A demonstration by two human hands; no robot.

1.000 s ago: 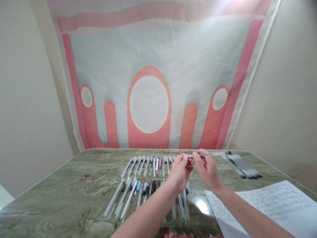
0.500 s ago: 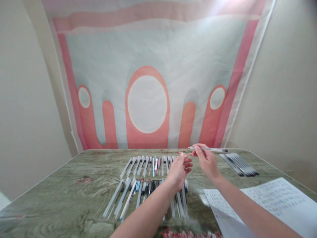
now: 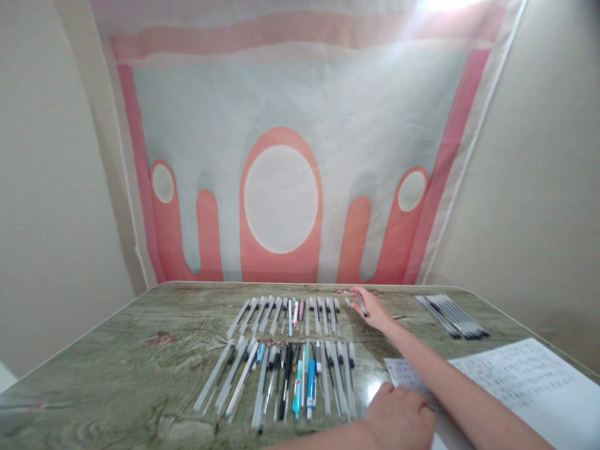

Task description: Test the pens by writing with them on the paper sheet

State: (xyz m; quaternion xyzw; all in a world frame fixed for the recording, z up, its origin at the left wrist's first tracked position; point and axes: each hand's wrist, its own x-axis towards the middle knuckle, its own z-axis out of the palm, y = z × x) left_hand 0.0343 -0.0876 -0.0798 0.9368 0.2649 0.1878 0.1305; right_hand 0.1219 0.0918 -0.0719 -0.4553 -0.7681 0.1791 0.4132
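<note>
My right hand point(image 3: 372, 309) is closed on a slim pen point(image 3: 361, 304) just right of the back row, its dark end pointing toward me. A small translucent piece point(image 3: 347, 302) shows at its fingertips; whether it is held or lying there is unclear. My left hand point(image 3: 400, 415) is low in front, over the near left edge of the written paper point(image 3: 520, 381). Its fingers are curled in, and anything inside them is hidden. Left of my hands, clear-barrelled pens lie in a back row point(image 3: 307, 315) and a front row point(image 3: 262, 381), with blue pens point(image 3: 311, 387) among the front ones.
A neat bundle of slim translucent sticks with dark ends point(image 3: 452, 315) lies at the right of the wood-patterned table point(image 3: 117, 369). Behind the table's far edge hangs a pink and grey cloth point(image 3: 281, 262).
My left hand has drawn back from beside the right hand to the front, uncovering the rows' right part. My right hand has lowered to the table, and the pen now slants toward me.
</note>
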